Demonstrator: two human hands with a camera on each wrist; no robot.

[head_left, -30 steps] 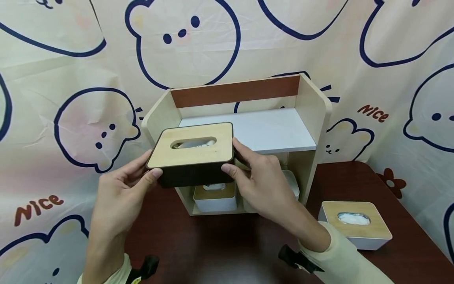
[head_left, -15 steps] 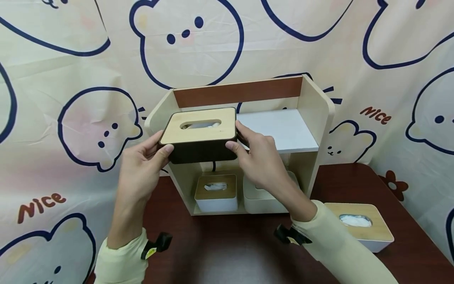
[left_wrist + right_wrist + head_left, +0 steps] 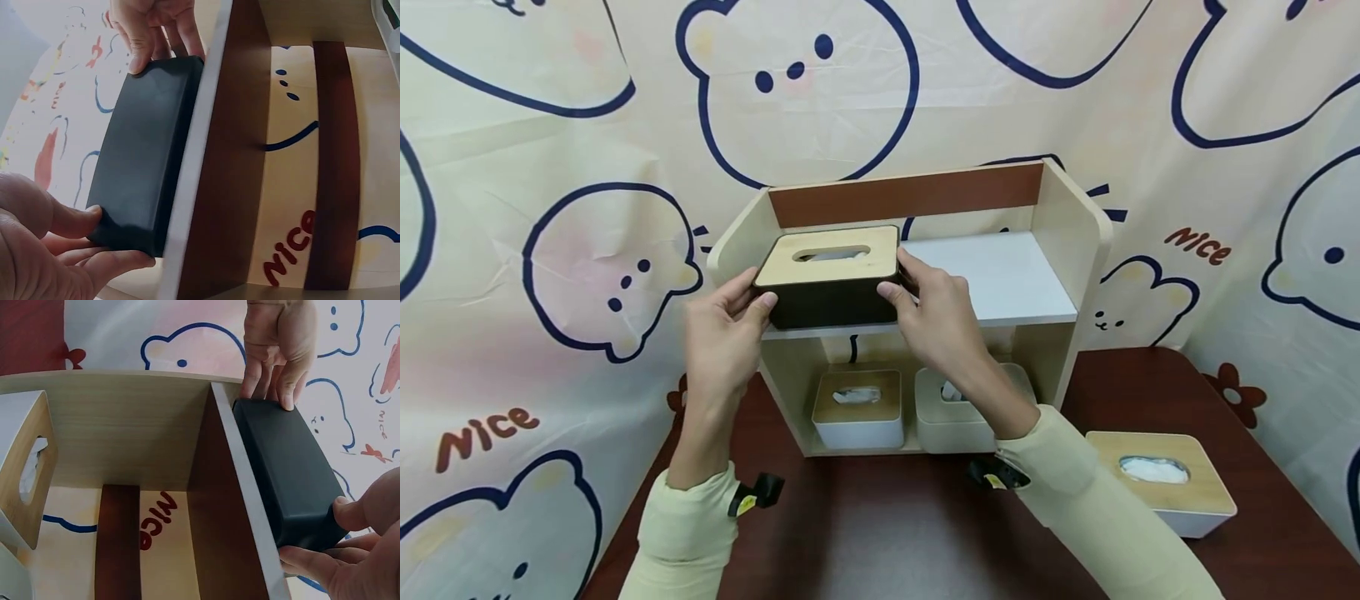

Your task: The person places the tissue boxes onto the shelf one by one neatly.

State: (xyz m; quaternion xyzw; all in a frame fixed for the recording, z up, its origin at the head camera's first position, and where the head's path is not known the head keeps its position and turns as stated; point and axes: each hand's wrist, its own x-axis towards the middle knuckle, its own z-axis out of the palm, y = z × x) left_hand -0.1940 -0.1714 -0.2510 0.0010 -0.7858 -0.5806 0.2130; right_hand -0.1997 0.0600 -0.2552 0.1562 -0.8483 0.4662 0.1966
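Between both hands is a black tissue box (image 3: 835,304) with a light wood lid and an oval slot, at the left part of the upper white shelf (image 3: 992,275). My left hand (image 3: 726,333) grips its left end, thumb on the front face. At the right end my right hand (image 3: 936,321) holds it the same way, thumb in front and fingers behind. In the left wrist view the box (image 3: 140,150) lies right along the shelf's edge (image 3: 197,162). The right wrist view shows the box's dark front (image 3: 287,469) with a hand at each end.
Below, the shelf unit holds a white tissue box with a wood lid (image 3: 857,417) and a pale all-white one (image 3: 947,429), partly behind my right forearm. Another wood-lidded tissue box (image 3: 1161,483) stands on the dark table (image 3: 887,533) at the right. A printed curtain (image 3: 587,150) hangs behind.
Both hands have carried the black tissue box forward, from in front of the shelf unit onto the left part of its upper shelf. The lower compartment's boxes have come into fuller view.
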